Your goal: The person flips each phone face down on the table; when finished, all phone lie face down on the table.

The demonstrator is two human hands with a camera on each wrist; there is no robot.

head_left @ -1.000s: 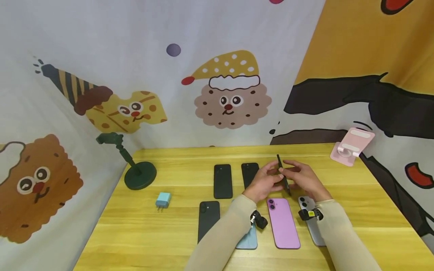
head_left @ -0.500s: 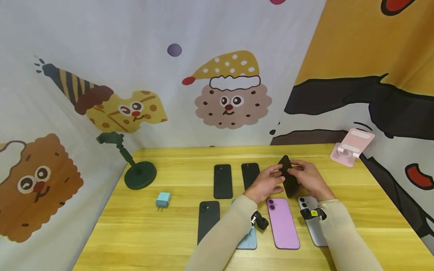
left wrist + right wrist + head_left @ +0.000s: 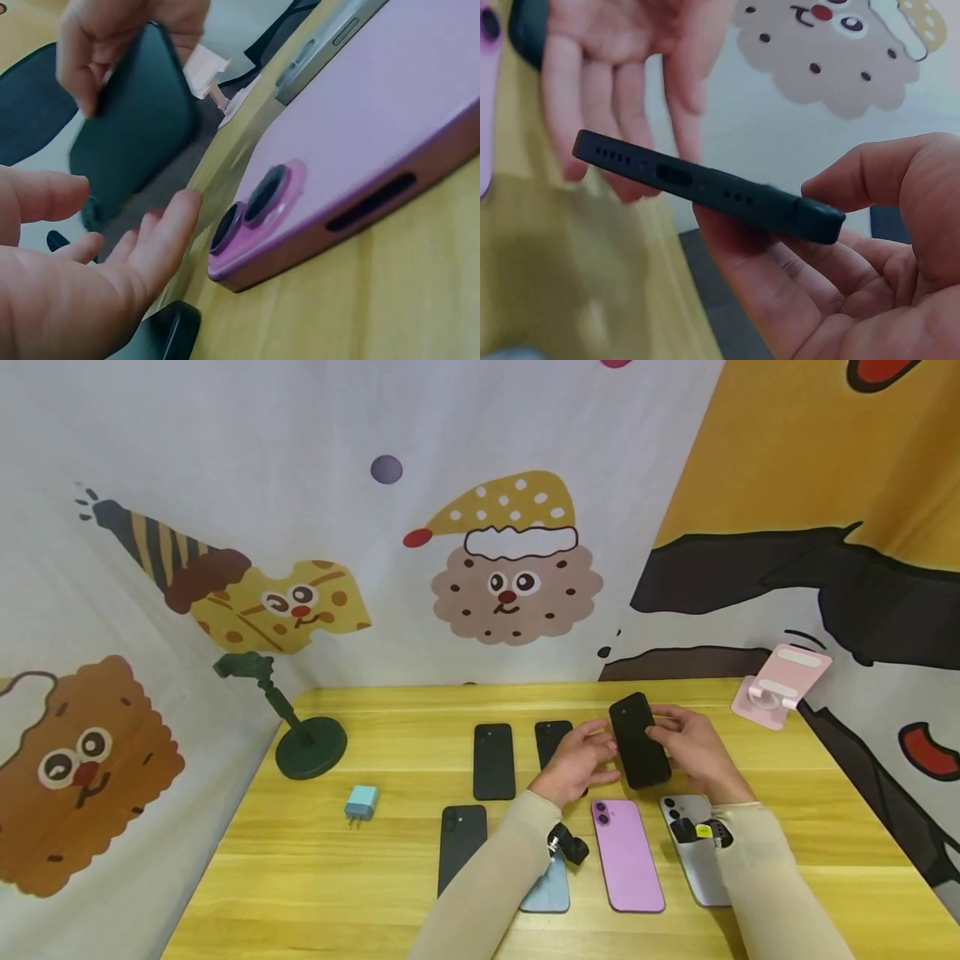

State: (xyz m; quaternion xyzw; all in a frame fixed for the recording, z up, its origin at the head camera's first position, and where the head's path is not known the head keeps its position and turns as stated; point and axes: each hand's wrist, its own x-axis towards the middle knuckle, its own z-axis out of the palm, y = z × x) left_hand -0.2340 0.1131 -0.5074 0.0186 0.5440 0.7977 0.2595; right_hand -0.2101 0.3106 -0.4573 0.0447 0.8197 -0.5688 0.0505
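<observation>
My right hand [image 3: 697,747] pinches a black smartphone [image 3: 637,743] by its right edge, tilted above the table, its back to the head camera. The right wrist view shows the phone's bottom edge [image 3: 675,176] with the charging port and speaker holes, thumb on one face and fingers under the other. My left hand [image 3: 573,764] is just left of the phone, with spread fingers [image 3: 176,225] apart from it in the left wrist view. Below the hands lie a pink smartphone [image 3: 628,860] and a white smartphone [image 3: 697,868], the latter partly covered by the right wrist.
Two black smartphones [image 3: 493,764] lie behind and left, one partly behind the left hand. Another black phone [image 3: 459,843] and a light blue phone [image 3: 551,893] lie by the left forearm. A blue charger plug [image 3: 362,802], green stand [image 3: 311,747] and pink phone stand [image 3: 783,685] stand farther out.
The black phone has turned from edge-on to show its back and moved slightly right. The left fingers have let go of it, and the right hand now holds it alone.
</observation>
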